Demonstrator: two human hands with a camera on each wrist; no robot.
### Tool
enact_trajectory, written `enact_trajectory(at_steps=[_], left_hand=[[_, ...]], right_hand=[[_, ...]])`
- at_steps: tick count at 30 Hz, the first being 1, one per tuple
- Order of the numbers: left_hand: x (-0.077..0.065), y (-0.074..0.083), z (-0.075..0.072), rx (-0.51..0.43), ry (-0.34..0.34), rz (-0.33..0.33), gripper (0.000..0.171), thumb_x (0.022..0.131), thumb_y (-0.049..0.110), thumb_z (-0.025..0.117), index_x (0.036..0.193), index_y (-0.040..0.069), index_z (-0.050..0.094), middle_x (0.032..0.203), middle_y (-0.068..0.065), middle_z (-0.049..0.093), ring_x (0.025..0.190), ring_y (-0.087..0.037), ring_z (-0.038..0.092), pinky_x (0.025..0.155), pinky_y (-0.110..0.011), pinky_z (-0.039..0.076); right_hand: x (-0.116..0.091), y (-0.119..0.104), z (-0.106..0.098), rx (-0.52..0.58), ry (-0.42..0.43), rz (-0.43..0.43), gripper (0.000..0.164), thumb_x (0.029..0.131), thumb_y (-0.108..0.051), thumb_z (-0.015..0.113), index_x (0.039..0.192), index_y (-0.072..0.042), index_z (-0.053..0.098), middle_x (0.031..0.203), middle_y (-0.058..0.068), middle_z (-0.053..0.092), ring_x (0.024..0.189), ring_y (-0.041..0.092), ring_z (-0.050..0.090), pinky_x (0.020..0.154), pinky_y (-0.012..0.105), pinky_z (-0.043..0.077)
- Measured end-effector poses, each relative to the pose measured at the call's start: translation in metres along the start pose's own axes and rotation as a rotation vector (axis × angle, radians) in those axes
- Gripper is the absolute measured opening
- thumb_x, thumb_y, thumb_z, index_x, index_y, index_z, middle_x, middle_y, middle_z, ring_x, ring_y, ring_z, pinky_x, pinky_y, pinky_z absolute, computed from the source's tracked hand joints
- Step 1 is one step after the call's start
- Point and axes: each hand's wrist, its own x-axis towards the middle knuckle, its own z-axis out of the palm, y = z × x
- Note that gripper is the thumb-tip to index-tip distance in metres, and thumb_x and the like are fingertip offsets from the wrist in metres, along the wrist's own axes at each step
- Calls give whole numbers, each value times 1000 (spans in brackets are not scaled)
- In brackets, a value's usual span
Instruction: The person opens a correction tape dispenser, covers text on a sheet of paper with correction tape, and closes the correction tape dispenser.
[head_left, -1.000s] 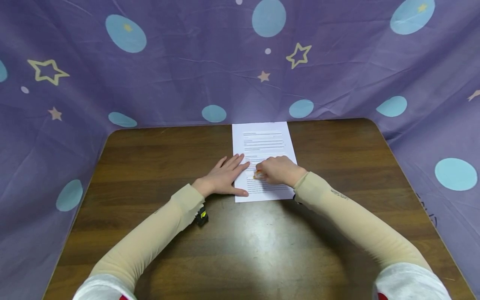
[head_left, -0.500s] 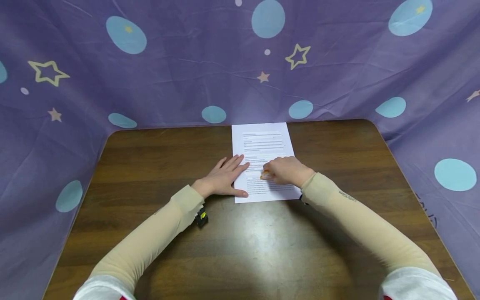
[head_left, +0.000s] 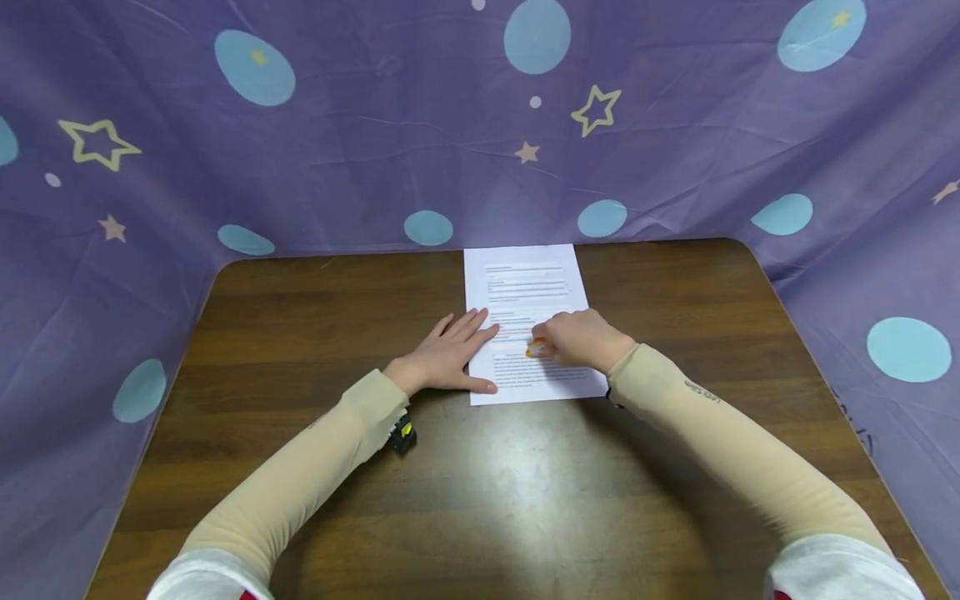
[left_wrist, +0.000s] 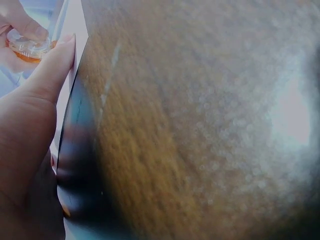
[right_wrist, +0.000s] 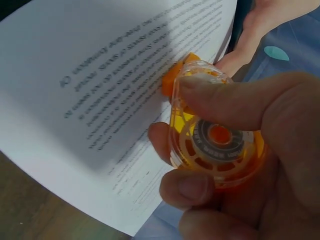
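A printed sheet of paper (head_left: 525,283) lies on the wooden table, its far edge by the curtain. My left hand (head_left: 446,354) rests flat with spread fingers on the paper's left edge. My right hand (head_left: 588,340) grips a correction tape dispenser (right_wrist: 215,135), a clear case with orange and yellow parts and a reel inside. In the right wrist view its orange tip (right_wrist: 175,75) is at the printed lines; whether it touches the paper I cannot tell. The thumb (left_wrist: 57,65) of the left hand lies along the sheet's edge in the left wrist view.
The brown wooden table (head_left: 337,300) extends around the sheet. A purple curtain (head_left: 360,125) with stars and blue dots stands behind and at both sides. A black wrist device (head_left: 403,435) sits under the left sleeve.
My right hand has moved right across the paper with the correction tape, mostly in the first half second and only slightly since. The left hand and the sheet have stayed in place.
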Motion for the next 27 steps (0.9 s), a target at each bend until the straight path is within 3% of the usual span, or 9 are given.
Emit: enact_trajectory(at_steps=[8, 14, 18, 27], left_hand=[[0, -1, 0, -15, -8, -3, 110, 89, 75, 63, 169, 17, 15, 175, -10, -6, 162, -25, -7, 127, -55, -6], [1, -1, 1, 0, -17, -13, 109, 89, 74, 63, 169, 17, 15, 175, -9, -6, 162, -25, -7, 127, -54, -6], [0, 1, -2, 6, -16, -6, 108, 90, 73, 63, 169, 15, 17, 175, -12, -3, 162, -27, -5, 127, -55, -4], [-1, 0, 0, -19, -4, 0, 108, 90, 72, 64, 169, 16, 16, 175, -10, -5, 162, -26, -7, 127, -54, -7]], right_hand=[[-7, 5, 8, -4, 102, -59, 8, 92, -14, 78, 93, -16, 71, 78, 8, 65, 64, 25, 62, 57, 47, 54], [-9, 10, 11, 65, 76, -53, 11, 93, -12, 78, 102, -16, 73, 84, 7, 66, 71, 21, 61, 64, 45, 55], [-9, 12, 8, 85, 67, -60, 13, 91, -7, 78, 99, -16, 71, 81, 6, 65, 69, 21, 59, 64, 45, 54], [-4, 9, 2, 87, 22, -53, 13, 92, -20, 80, 97, -14, 69, 80, 1, 64, 71, 19, 59, 67, 46, 54]])
